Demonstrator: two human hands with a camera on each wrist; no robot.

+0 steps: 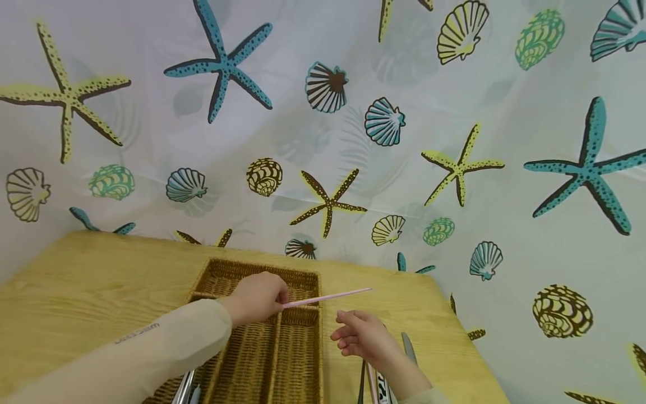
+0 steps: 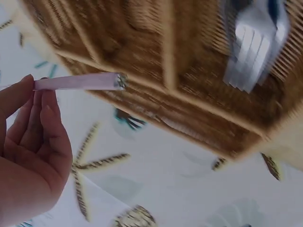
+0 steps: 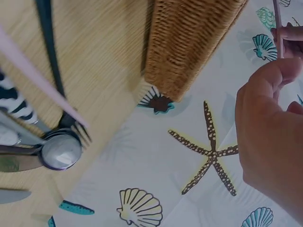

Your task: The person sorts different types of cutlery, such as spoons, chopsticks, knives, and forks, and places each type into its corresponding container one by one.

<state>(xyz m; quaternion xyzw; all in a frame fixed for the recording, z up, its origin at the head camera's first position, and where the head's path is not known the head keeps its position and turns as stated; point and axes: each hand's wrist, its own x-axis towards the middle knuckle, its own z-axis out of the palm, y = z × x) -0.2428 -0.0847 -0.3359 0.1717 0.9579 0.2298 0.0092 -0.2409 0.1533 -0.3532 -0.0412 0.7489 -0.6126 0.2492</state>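
My left hand (image 1: 258, 298) pinches a slim pink chopstick (image 1: 330, 297) between thumb and fingers. The stick lies almost level above the wicker basket (image 1: 321, 350), its thin end pointing right past the basket's edge. In the left wrist view the thick, patterned end of the chopstick (image 2: 90, 82) juts out from my fingertips. My right hand (image 1: 365, 339) hovers beside the basket, below the chopstick's thin end, fingers loosely bent and holding nothing. Another pink chopstick (image 3: 45, 75) lies on the table among the cutlery by my right wrist.
The basket is divided into compartments; metal forks (image 2: 251, 47) lie in one of them. Right of it on the wooden table (image 1: 101, 280) are a black fork (image 3: 52, 52), a round spoon (image 3: 61, 150) and a knife (image 1: 409, 347). A patterned cloth (image 1: 303, 140) hangs behind.
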